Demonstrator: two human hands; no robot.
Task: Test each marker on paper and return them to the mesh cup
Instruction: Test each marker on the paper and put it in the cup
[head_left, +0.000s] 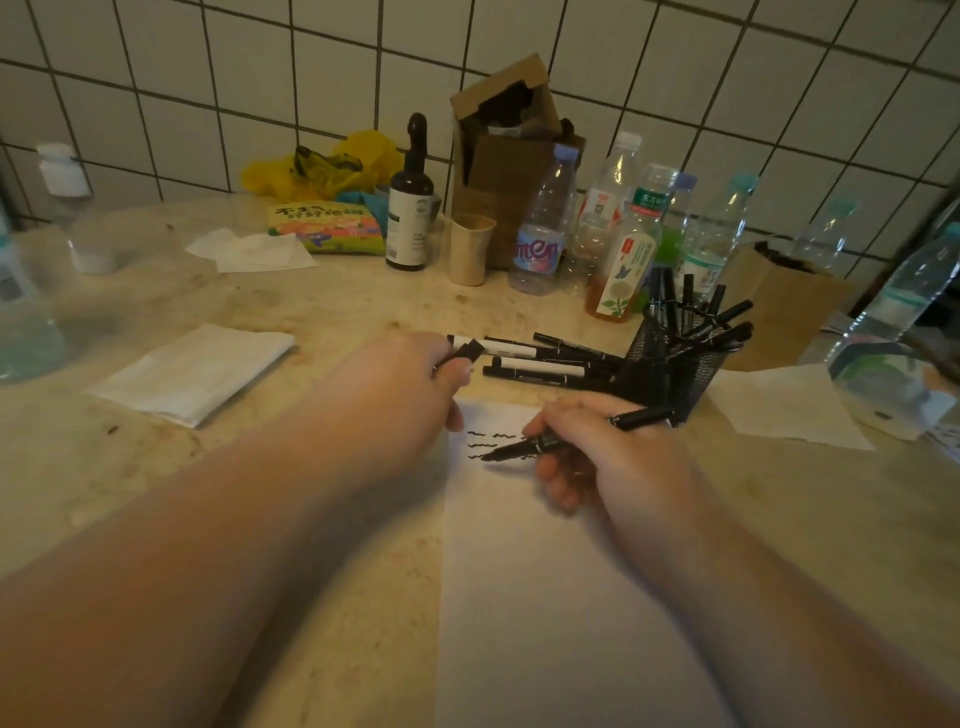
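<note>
Paper: a white sheet of paper (545, 597) lies nearest the camera on the worktop (130, 467), between the person's two forearms, with short black wavy marks (485, 444) near its far edge.
Right hand: the right hand (597, 457) grips a black marker (566, 435), fingers curled round the barrel, tip down on the paper at the lowest wavy line.
Left hand: the left hand (410, 384) rests at the paper's far left corner and pinches a black marker cap (465, 353) between thumb and fingers.
Loose markers: a row of markers (540, 358), some white-barrelled, lies flat on the worktop just beyond the paper, touching the cup's base.
Mesh cup: the black mesh cup (670, 364) stands right of the loose markers, just behind the right hand, with several black markers (696, 317) standing in it and fanning outward.
Behind: plastic bottles (545, 223), a dark dropper bottle (410, 208), a paper cup (470, 249) and a cardboard box (509, 145) stand along the tiled wall.
Left side: a folded tissue (192, 371) lies on the worktop, well apart from the paper.
</note>
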